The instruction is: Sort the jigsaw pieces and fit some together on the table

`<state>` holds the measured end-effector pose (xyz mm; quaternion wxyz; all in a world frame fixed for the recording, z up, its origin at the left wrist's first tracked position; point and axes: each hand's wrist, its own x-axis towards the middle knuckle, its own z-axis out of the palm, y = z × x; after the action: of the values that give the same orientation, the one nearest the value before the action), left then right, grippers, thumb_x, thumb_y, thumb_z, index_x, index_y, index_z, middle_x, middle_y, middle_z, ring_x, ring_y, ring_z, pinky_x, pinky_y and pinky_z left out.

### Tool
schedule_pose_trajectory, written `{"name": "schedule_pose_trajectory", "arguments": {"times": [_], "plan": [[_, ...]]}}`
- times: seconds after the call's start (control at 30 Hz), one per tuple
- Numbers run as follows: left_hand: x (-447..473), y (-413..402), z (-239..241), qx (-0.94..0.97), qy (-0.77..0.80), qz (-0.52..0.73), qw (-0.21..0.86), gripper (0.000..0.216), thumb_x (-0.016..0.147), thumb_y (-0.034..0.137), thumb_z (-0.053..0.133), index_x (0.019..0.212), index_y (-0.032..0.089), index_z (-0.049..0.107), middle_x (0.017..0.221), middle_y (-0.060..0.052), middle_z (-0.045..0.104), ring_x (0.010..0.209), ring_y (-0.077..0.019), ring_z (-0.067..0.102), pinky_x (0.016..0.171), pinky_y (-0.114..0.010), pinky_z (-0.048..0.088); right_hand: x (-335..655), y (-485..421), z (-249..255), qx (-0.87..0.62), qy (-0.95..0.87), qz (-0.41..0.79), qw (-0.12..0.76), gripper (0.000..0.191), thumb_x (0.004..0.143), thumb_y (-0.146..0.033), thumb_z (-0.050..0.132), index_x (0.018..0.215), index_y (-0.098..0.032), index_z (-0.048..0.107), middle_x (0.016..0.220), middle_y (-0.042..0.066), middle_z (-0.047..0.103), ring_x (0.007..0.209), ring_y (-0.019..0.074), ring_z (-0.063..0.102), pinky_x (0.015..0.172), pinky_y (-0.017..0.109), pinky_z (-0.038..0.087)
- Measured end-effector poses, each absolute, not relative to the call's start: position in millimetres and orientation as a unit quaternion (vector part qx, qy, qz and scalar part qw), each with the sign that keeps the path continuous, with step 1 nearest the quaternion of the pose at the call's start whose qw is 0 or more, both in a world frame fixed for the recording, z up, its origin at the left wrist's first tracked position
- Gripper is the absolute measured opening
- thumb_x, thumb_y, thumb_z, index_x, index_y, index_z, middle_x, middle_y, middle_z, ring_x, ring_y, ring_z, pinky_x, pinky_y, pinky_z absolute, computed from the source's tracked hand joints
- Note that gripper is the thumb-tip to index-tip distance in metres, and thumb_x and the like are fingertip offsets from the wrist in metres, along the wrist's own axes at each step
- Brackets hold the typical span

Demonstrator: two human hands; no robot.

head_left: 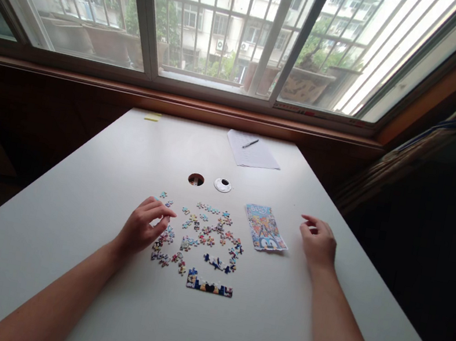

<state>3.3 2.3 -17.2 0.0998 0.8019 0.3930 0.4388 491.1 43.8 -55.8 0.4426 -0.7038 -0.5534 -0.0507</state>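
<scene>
Several small jigsaw pieces [203, 234] lie scattered on the white table [68, 225]. A joined strip of pieces [209, 286] lies nearest me, with a shorter joined bit [216, 262] above it. My left hand [143, 226] rests at the left edge of the scatter, fingers curled, fingertips pinching toward a piece; what it holds I cannot make out. My right hand [317, 242] hovers to the right, fingers loosely bent and apart, holding nothing, just right of a colourful picture packet [265, 228].
A round cable hole [196, 179] and its white cap [222, 185] sit beyond the pieces. A sheet of paper [253, 151] with a pen [250, 143] and a yellow sticky note [152, 117] lie near the far edge by the window.
</scene>
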Motion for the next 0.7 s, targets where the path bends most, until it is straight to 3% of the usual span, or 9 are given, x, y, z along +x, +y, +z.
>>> {"name": "schedule_pose_trajectory", "arguments": {"times": [0.7], "plan": [[3.7,2.8,-18.2,0.802,0.391,0.440,0.107,0.020,0.092,0.010,0.057,0.096,0.022,0.073,0.079,-0.002,0.067,0.079,-0.0199,0.055,0.076,-0.034,0.047,492.0,44.5,-58.4,-0.705,-0.571,-0.042,0.419,0.034,0.075,-0.031,0.053,0.099,-0.020,0.076,0.087,0.004,0.066,0.065,0.0176,0.057,0.074,0.036,0.049]]}}
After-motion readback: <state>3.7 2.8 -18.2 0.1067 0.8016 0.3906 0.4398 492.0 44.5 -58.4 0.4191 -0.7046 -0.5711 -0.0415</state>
